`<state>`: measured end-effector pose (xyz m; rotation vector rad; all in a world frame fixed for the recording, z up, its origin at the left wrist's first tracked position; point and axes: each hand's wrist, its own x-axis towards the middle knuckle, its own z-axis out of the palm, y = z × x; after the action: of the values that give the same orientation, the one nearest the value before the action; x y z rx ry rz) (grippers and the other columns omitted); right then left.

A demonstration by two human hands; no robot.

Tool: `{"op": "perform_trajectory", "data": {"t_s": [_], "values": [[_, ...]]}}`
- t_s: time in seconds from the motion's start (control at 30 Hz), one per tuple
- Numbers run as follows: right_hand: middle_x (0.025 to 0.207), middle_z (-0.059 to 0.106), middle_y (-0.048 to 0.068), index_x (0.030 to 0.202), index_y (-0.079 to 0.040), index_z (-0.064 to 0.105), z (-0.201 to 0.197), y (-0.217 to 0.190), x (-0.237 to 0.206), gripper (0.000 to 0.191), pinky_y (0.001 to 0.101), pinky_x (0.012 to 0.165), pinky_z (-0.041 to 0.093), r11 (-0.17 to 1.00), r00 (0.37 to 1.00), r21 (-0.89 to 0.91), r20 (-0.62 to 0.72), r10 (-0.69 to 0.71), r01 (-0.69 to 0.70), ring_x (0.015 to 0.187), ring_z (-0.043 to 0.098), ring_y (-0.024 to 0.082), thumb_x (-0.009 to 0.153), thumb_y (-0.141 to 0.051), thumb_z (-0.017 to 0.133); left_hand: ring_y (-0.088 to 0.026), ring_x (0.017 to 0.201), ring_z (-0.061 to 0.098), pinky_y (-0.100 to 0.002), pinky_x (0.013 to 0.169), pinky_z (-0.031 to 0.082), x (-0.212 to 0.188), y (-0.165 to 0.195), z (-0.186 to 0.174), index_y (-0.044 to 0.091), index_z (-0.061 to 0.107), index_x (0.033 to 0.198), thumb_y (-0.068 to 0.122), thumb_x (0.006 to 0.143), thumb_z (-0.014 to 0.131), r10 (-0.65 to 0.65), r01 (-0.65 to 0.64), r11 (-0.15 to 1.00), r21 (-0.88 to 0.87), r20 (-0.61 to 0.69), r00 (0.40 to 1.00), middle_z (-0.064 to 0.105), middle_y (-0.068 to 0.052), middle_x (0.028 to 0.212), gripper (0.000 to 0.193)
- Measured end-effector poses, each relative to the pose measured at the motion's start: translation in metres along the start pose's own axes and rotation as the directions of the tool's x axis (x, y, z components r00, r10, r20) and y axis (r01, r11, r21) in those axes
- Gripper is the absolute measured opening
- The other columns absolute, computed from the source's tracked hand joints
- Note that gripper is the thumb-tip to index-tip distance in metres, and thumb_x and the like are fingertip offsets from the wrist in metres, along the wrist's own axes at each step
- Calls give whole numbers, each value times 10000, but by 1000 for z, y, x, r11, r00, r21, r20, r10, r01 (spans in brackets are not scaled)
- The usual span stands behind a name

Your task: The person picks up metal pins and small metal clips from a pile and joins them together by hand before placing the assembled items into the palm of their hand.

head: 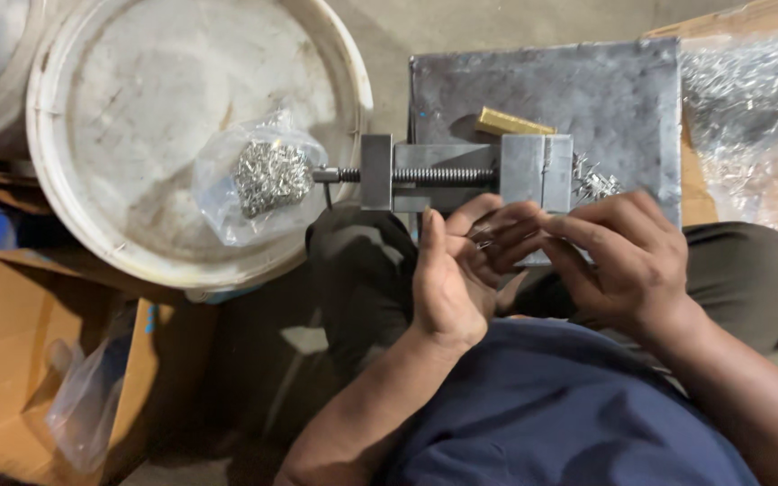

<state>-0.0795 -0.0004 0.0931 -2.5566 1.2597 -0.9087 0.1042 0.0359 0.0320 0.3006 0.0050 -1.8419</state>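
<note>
vise [461,173] on plate [605,90], bag [258,175] on lid [137,108]

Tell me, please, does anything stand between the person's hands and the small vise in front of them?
Nothing visible does. The left hand and right hand meet just below the vise, handling small metal pieces, with only open space between fingers and vise.

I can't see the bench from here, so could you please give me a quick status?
Left hand cupped, small metal parts in palm. Right hand picking at them. Small vise just beyond fingers. Nothing between.
</note>
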Motion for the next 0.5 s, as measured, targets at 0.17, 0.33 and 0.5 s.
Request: {"op": "perform_trajectory", "data": {"t_s": [0.17,0.33,0.5], "values": [[961,721,70,1072,-41,744,1,-16,11,305,371,676,525,995,995,47,56,-85,83,781,656,239,788,-73,849,-309,1252,656,-430,1076,549,-5,-4,-3,11,512,1444,669,1102,342,-29,29,1000,-12,1,1000,586,-254,1455,761],[1003,729,65,1044,-47,746,1,-23,22,306,375,700,549,994,989,28,96,-108,106,805,669,239,771,-128,855,-271,1152,675,-405,1048,543,-5,-9,-12,-9,517,1453,664,1125,356,-11,9,999,36,49,999,612,-227,1443,766],[930,694,43,1041,-98,768,4,-26,29,291,361,662,543,988,985,22,87,-151,150,777,661,233,752,-96,802,-214,1171,650,-347,1031,539,-6,-10,-10,-24,523,1458,660,1083,359,-53,56,990,126,-28,998,645,-122,1310,797]]}}
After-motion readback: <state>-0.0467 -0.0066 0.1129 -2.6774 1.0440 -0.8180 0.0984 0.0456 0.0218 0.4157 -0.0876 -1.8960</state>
